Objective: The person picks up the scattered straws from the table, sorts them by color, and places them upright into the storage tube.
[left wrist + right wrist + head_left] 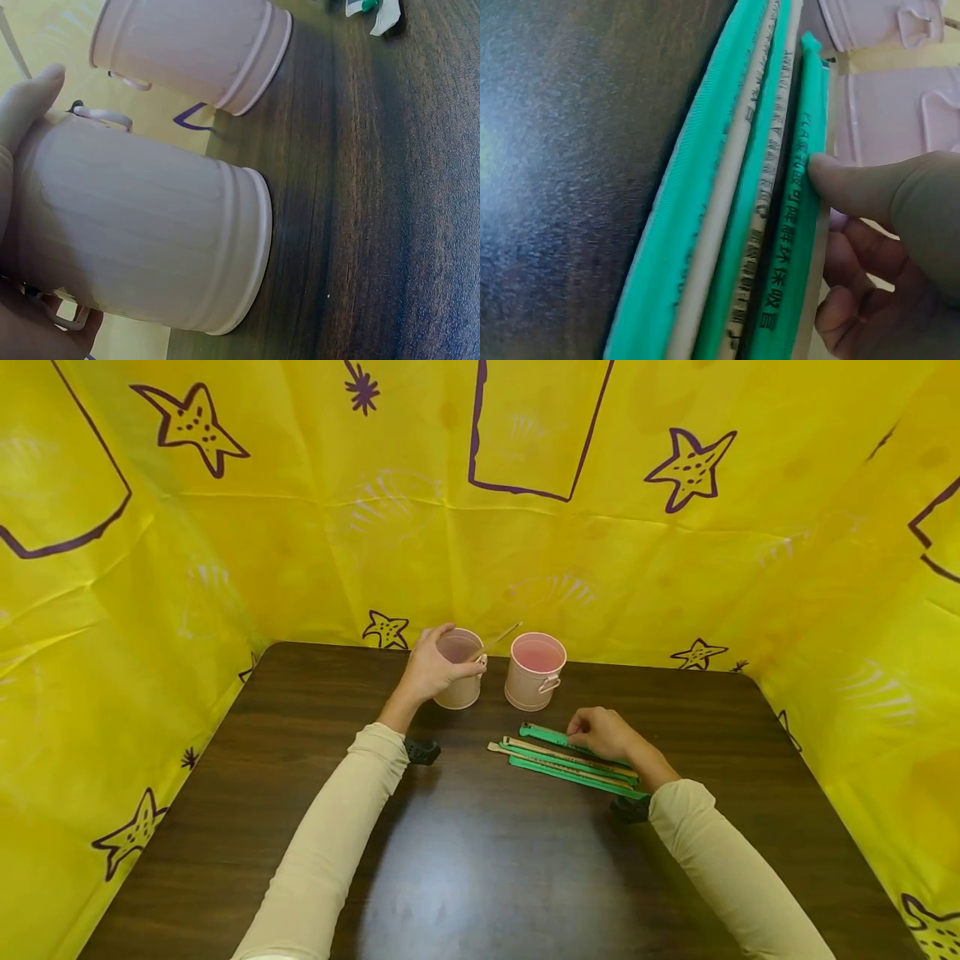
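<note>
My left hand (435, 668) grips a pale pink bucket (459, 696) round its upper part, thumb on one side and fingers on the other. The bucket is upright, and a thin light stick (506, 636) leans out over its rim. A second pink bucket (528, 690) stands just to the right. My right hand (603, 733) pinches a green-wrapped straw (791, 225) by its edge at the back of a small bundle. Beside that straw lie a printed paper-wrapped stick (754, 247), a plain pale stick (720, 202) and more green-wrapped straws (679, 202).
A dark brown wooden table (465, 860) carries everything. Yellow cloth (420, 560) with starfish drawings closes off the back and both sides. Dark wrist bands (422, 752) sit below each cuff.
</note>
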Demonstrator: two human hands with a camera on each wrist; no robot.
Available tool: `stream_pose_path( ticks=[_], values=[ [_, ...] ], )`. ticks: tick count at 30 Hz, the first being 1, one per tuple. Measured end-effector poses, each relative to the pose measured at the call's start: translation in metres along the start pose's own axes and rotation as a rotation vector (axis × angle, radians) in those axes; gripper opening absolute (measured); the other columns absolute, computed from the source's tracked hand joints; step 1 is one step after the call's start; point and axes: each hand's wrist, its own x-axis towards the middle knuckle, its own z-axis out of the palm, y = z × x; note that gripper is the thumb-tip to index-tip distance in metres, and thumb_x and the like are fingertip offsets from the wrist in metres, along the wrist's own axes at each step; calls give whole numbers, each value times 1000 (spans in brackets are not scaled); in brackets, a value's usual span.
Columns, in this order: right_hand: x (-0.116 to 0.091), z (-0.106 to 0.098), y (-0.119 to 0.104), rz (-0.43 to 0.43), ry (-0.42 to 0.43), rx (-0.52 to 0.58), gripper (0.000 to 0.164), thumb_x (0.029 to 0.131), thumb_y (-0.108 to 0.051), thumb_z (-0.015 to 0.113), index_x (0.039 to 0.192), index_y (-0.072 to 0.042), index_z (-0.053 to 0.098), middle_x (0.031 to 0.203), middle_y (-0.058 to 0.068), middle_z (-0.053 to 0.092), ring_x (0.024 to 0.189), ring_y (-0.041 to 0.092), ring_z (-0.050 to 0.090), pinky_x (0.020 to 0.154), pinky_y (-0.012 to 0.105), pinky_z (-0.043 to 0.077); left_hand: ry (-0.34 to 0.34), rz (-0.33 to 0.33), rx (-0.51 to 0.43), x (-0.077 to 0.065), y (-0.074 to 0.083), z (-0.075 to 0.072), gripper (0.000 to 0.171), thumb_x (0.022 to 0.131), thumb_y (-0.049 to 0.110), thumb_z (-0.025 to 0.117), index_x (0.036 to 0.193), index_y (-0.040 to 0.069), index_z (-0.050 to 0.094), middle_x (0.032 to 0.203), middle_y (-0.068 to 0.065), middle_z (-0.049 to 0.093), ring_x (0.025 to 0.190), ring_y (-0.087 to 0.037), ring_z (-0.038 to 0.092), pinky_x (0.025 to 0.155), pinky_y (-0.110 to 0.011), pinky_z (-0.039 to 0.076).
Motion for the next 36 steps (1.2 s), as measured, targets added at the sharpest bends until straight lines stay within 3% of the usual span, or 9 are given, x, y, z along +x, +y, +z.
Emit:
stream_pose_path(
  ticks=[6, 11, 15, 21, 26, 31, 36],
  values=[
    [-3, -10, -5, 1, 22, 5, 5, 95, -13, 71, 95, -9, 71, 92, 6, 74, 84, 19, 66, 82, 41, 54, 1, 4, 1, 1, 2, 0, 104, 67, 45, 94, 153, 12, 45, 143, -15, 46, 127, -36, 50, 107, -54, 46],
    [-5, -19, -16, -25, 38, 41, 4, 96, -13, 70, 97, -9, 69, 93, 6, 73, 85, 18, 65, 81, 37, 54, -2, 8, 0, 1, 3, 0, 105, 67, 46, 94, 153, 12, 45, 144, -15, 46, 128, -35, 49, 108, -54, 45],
    [-8, -29, -31, -60, 99, 93, 11, 96, -12, 71, 102, -7, 64, 95, 7, 72, 87, 19, 65, 80, 35, 53, -1, 10, 3, 1, 4, -1, 104, 67, 45, 94, 153, 13, 45, 143, -15, 46, 127, -35, 50, 107, -54, 46],
    [-14, -45, -58, -126, 194, 178, 33, 96, -11, 71, 126, -4, 61, 100, 11, 69, 84, 21, 62, 75, 29, 50, -3, 20, 8, 1, 3, -1, 104, 68, 45, 94, 153, 12, 44, 144, -15, 46, 128, -34, 50, 108, -53, 45],
    [-14, -55, -76, -163, 261, 209, 31, 98, -13, 69, 128, -8, 66, 100, 9, 71, 83, 19, 60, 72, 26, 49, -7, 15, -6, 1, 1, 0, 104, 68, 45, 94, 153, 12, 44, 145, -15, 45, 128, -35, 49, 109, -54, 45],
    [-9, -66, -89, -154, 377, 373, 25, 97, -15, 70, 119, -3, 66, 101, 7, 68, 78, 14, 58, 67, 22, 49, -8, 13, -10, 1, 0, 0, 104, 68, 45, 94, 153, 12, 44, 146, -15, 45, 129, -36, 49, 109, -54, 44],
    [-4, -79, -102, -163, 554, 600, 25, 96, -16, 72, 114, -1, 62, 93, -6, 66, 64, 10, 51, 56, 20, 46, -5, 16, -4, 1, -1, 1, 104, 68, 46, 94, 153, 13, 44, 146, -16, 45, 129, -36, 49, 109, -55, 45]
  ],
)
